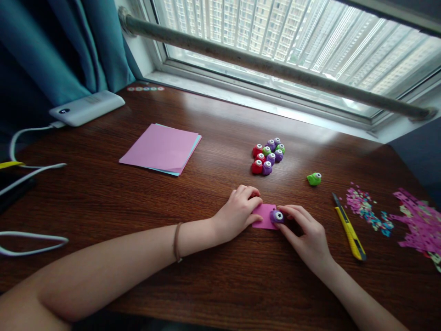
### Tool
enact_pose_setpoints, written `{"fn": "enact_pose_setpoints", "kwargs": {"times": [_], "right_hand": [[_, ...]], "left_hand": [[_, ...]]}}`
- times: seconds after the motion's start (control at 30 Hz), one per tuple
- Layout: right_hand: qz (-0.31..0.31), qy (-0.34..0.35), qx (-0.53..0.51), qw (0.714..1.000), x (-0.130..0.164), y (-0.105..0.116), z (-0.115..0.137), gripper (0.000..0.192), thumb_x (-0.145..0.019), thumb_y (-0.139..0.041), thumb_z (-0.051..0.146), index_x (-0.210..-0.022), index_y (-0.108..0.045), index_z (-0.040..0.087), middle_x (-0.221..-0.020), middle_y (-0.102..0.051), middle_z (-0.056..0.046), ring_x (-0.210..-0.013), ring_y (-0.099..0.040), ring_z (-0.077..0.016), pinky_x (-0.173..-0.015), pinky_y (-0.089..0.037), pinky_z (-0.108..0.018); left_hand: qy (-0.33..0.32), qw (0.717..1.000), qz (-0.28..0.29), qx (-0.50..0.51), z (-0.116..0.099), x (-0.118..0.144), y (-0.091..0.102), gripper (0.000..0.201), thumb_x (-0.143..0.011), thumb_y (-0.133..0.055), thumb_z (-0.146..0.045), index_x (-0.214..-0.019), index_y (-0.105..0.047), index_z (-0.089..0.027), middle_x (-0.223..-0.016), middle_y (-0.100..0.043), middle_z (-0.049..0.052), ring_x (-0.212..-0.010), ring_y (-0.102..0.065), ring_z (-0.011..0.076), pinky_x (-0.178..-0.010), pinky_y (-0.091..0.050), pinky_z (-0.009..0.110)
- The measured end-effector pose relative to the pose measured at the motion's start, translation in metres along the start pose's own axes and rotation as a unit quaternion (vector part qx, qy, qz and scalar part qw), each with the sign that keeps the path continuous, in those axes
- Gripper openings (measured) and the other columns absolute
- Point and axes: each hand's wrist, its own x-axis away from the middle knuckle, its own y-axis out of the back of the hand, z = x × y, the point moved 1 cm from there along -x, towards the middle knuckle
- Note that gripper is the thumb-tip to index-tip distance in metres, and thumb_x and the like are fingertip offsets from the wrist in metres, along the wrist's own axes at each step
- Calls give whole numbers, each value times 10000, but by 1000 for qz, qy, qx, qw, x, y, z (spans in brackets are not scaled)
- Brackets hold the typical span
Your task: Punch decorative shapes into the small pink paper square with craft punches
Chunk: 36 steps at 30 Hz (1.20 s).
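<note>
A small pink paper piece lies flat on the brown wooden table, between my two hands. My left hand grips its left edge, thumb below and fingers curled above. In my right hand, a purple craft punch with a star on its white top is pinched between thumb and fingers. The punch sits at the right edge of the paper. Near its upper side a small dark star-shaped mark shows on the paper. A lone green craft punch stands beyond my right hand.
Several red, green and purple punches cluster behind my hands. A square paper stack lies left. Rightward are a yellow utility knife with its blade out, confetti and pink scraps. A white power bank with cables sits far left.
</note>
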Motion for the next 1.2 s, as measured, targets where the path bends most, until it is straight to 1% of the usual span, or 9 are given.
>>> {"fn": "enact_pose_setpoints", "kwargs": {"times": [0.13,0.4,0.6,0.7,0.8,0.87,0.93,1.03,1.2], "right_hand": [[4,-3,-1,1000,-1,-1,0,269,-811,-599,212,-1076,-556,216,-1010,-576,-41,-882,-561,-159,-790,-481,-294],[6,0,5,1000,0,-1,-1,257,-828,-575,246,-1083,-554,223,-1022,-577,-56,-896,-568,-185,-784,-495,-328],[9,-5,-1,1000,0,-1,-1,267,-822,-585,229,-1087,-549,226,-1031,-573,-52,-901,-562,-177,-790,-492,-321],[9,-8,-5,1000,-1,-1,0,331,-803,-606,210,-1125,-528,223,-1058,-569,-56,-922,-558,-181,-802,-492,-330],[-17,19,0,1000,0,1,2,457,-784,-620,166,-1213,-470,213,-1099,-566,-73,-974,-543,-198,-829,-484,-362],[-46,60,6,997,1,4,5,517,-775,-612,105,-1253,-444,209,-1091,-582,-76,-981,-539,-201,-844,-478,-377],[-62,107,9,992,4,7,7,561,-765,-588,35,-1277,-434,206,-1070,-604,-73,-962,-545,-195,-832,-484,-371],[-48,157,24,986,8,10,7,623,-759,-536,-27,-1326,-396,188,-1095,-606,-86,-951,-545,-195,-794,-499,-353],[-31,191,66,979,12,10,2,602,-778,-496,-13,-1348,-377,137,-1093,-608,-106,-942,-537,-206,-789,-500,-361]], "left_hand": [[-1,1000,-1,-1,0,0,0,239,-752,-652,-259,-957,-569,-167,-1115,-518,65,-1051,-421,218,-903,-384,380],[-2,1000,-4,-2,0,0,0,235,-756,-646,-277,-953,-569,-174,-1113,-521,67,-1051,-424,220,-894,-390,390],[-2,1000,-1,-9,0,0,0,229,-761,-642,-274,-950,-570,-169,-1111,-520,62,-1046,-427,218,-900,-391,381],[-3,1000,-1,-12,0,0,0,254,-764,-639,-288,-979,-565,-175,-1111,-519,59,-1046,-433,216,-910,-395,381],[-4,999,-30,-30,-2,1,0,361,-780,-618,-316,-1093,-523,-164,-1192,-482,97,-1097,-420,230,-945,-386,395],[-30,996,-61,-65,-6,3,1,412,-815,-569,-339,-1169,-484,-146,-1286,-426,134,-1157,-388,251,-978,-361,416],[-90,987,-77,-109,-10,6,0,417,-866,-491,-334,-1234,-442,-144,-1357,-388,131,-1213,-352,259,-1010,-324,426],[-184,968,-72,-157,-16,11,-2,411,-913,-404,-282,-1302,-381,-153,-1393,-390,76,-1273,-317,232,-1057,-266,412],[-243,947,-82,-190,-16,12,-7,382,-917,-410,-279,-1273,-426,-143,-1405,-379,60,-1307,-305,212,-1092,-216,424]]}}
